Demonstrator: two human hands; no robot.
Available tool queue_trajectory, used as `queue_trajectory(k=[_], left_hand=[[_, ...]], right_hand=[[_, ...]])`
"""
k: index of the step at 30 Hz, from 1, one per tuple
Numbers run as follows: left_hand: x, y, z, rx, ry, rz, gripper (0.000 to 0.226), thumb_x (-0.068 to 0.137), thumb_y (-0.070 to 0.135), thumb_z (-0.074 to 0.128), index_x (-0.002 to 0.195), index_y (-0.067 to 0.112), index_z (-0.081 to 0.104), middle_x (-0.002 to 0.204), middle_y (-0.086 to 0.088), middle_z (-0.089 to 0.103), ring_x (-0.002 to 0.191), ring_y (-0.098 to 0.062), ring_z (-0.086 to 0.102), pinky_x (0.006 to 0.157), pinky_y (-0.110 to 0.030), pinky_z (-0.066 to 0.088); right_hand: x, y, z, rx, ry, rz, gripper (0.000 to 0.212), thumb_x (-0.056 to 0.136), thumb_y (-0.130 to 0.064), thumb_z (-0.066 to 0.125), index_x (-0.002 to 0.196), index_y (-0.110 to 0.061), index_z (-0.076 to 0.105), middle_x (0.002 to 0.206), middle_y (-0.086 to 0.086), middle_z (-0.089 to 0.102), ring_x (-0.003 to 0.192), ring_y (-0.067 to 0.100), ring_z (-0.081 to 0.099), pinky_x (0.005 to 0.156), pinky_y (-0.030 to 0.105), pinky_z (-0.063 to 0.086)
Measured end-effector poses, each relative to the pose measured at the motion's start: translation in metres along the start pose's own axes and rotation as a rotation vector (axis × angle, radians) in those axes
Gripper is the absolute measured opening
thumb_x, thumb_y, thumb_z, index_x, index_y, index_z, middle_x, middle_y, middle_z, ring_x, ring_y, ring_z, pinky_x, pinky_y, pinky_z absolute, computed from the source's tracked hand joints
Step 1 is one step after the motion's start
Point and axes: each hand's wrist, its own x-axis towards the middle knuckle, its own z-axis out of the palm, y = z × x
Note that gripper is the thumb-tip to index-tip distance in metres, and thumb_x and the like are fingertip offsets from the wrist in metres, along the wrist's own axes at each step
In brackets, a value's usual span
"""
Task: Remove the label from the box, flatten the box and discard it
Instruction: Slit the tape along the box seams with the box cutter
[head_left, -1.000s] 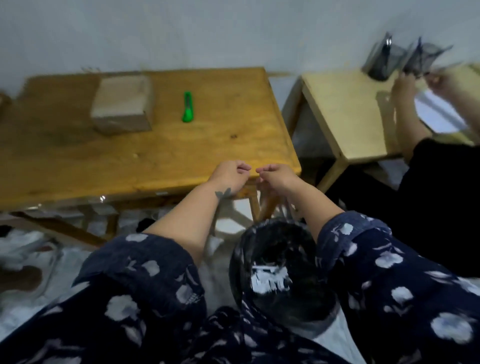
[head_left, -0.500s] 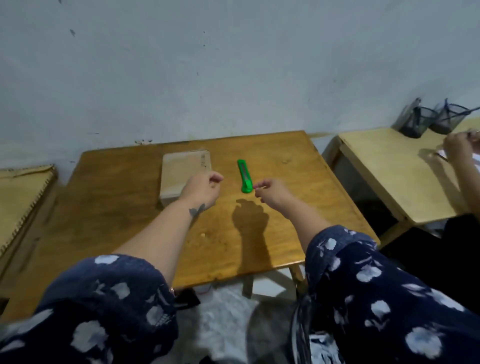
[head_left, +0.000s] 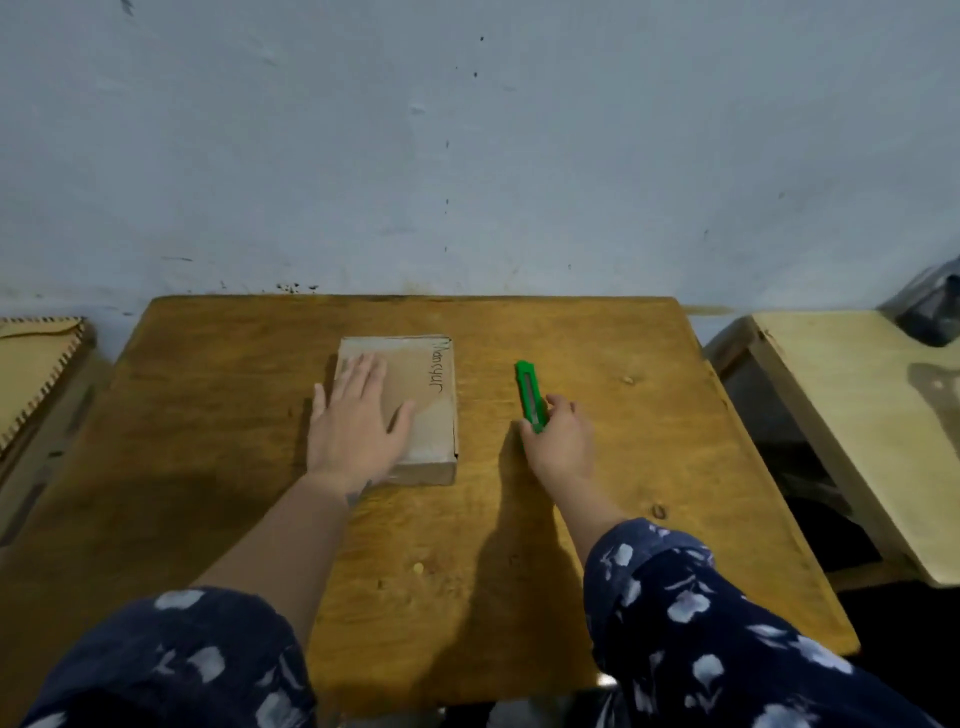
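A flat brown cardboard box (head_left: 431, 415) lies in the middle of the wooden table (head_left: 623, 467), with handwriting along its right side. My left hand (head_left: 356, 421) rests flat on the box's left half, fingers spread and straight. A green utility knife (head_left: 529, 389) lies on the table to the right of the box, pointing away from me. My right hand (head_left: 561, 441) is at the knife's near end, with fingers curled round the handle. No label shows on the visible part of the box.
A pale wooden table (head_left: 857, 415) stands to the right with a dark object (head_left: 930, 306) at its far corner. A tan board with a notched edge (head_left: 36, 374) sits at the left. A grey wall rises behind the table.
My view rose from the black bin on the floor to the table top. My left hand went from curled in the air to flat on the box. My right hand reached the knife's handle.
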Motion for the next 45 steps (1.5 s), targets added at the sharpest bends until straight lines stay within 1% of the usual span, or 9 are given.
queue_trajectory(k=[6, 10, 15, 20, 27, 30, 33, 42, 45], left_hand=[[0.000, -0.001, 0.005, 0.047, -0.012, -0.015, 0.069, 0.096, 0.056, 0.019, 0.153, 0.020, 0.009, 0.162, 0.004, 0.002, 0.148, -0.012, -0.005, 0.120, -0.043, -0.002], [-0.001, 0.001, 0.005, 0.050, -0.018, -0.017, 0.069, 0.096, 0.056, 0.019, 0.154, 0.020, 0.008, 0.162, 0.004, 0.001, 0.148, -0.012, -0.007, 0.120, -0.044, -0.002], [-0.003, -0.001, 0.002, 0.013, -0.019, -0.011, 0.068, 0.097, 0.056, 0.020, 0.153, 0.020, 0.007, 0.161, 0.004, 0.000, 0.147, -0.012, -0.008, 0.120, -0.044, -0.004], [-0.002, -0.001, 0.003, 0.011, -0.009, -0.015, 0.068, 0.096, 0.056, 0.020, 0.153, 0.022, 0.008, 0.162, 0.006, 0.000, 0.147, -0.010, -0.007, 0.120, -0.045, 0.000], [-0.002, 0.000, 0.003, 0.022, -0.020, -0.019, 0.067, 0.096, 0.055, 0.018, 0.153, 0.022, 0.005, 0.161, 0.005, -0.003, 0.147, -0.011, -0.010, 0.120, -0.046, 0.000], [-0.002, -0.001, 0.002, 0.019, -0.020, -0.020, 0.067, 0.096, 0.054, 0.019, 0.153, 0.022, 0.004, 0.161, 0.005, -0.004, 0.147, -0.011, -0.011, 0.120, -0.046, -0.001], [-0.002, -0.001, 0.002, 0.021, -0.025, -0.022, 0.067, 0.096, 0.054, 0.019, 0.153, 0.022, 0.004, 0.161, 0.005, -0.005, 0.147, -0.011, -0.012, 0.120, -0.046, -0.002], [-0.003, 0.000, 0.003, 0.019, -0.025, -0.021, 0.068, 0.096, 0.055, 0.018, 0.153, 0.022, 0.003, 0.161, 0.004, -0.005, 0.147, -0.012, -0.012, 0.120, -0.046, -0.002], [-0.003, -0.001, 0.004, 0.021, -0.028, -0.029, 0.068, 0.096, 0.056, 0.017, 0.153, 0.022, 0.002, 0.161, 0.005, -0.006, 0.147, -0.011, -0.013, 0.120, -0.047, -0.001]], right_hand=[[0.017, -0.022, 0.013, 0.005, 0.048, -0.048, 0.048, 0.087, -0.024, 0.059, 0.132, -0.012, 0.048, 0.124, 0.009, 0.050, 0.114, 0.028, 0.052, 0.097, 0.043, 0.045], [0.033, -0.050, 0.001, 0.310, -0.052, 0.025, 0.046, 0.089, -0.013, 0.058, 0.133, -0.019, 0.046, 0.125, 0.008, 0.049, 0.090, 0.023, 0.061, 0.079, 0.039, 0.057], [0.031, -0.067, -0.038, 1.167, -0.639, 0.103, 0.049, 0.093, -0.002, 0.049, 0.139, -0.018, 0.042, 0.097, 0.007, 0.059, 0.066, 0.013, 0.050, 0.058, 0.027, 0.048], [0.023, -0.073, -0.044, 1.343, -0.965, 0.052, 0.054, 0.093, 0.009, 0.035, 0.143, -0.010, 0.035, 0.107, 0.013, 0.059, 0.073, 0.013, 0.053, 0.064, 0.023, 0.053], [0.017, -0.079, -0.035, 1.088, -0.762, -0.026, 0.040, 0.096, -0.007, 0.047, 0.134, -0.018, 0.051, 0.076, 0.002, 0.063, 0.049, 0.007, 0.038, 0.044, 0.018, 0.033], [0.018, -0.080, -0.034, 0.938, -0.717, -0.054, 0.037, 0.093, -0.009, 0.053, 0.128, -0.022, 0.056, 0.080, 0.004, 0.069, 0.048, 0.008, 0.046, 0.047, 0.022, 0.041], [0.019, -0.084, -0.034, 0.765, -0.695, -0.060, 0.034, 0.090, -0.008, 0.057, 0.123, -0.016, 0.057, 0.089, 0.010, 0.074, 0.056, 0.014, 0.062, 0.053, 0.027, 0.054], [0.036, -0.098, -0.045, 0.250, -0.745, -0.169, 0.018, 0.090, -0.017, 0.060, 0.101, -0.011, 0.047, 0.085, 0.011, 0.073, 0.068, 0.021, 0.069, 0.056, 0.032, 0.058], [0.039, -0.105, -0.046, -0.041, -0.720, -0.299, 0.021, 0.086, -0.022, 0.066, 0.100, -0.019, 0.050, 0.095, 0.002, 0.072, 0.089, 0.019, 0.065, 0.076, 0.035, 0.051]])
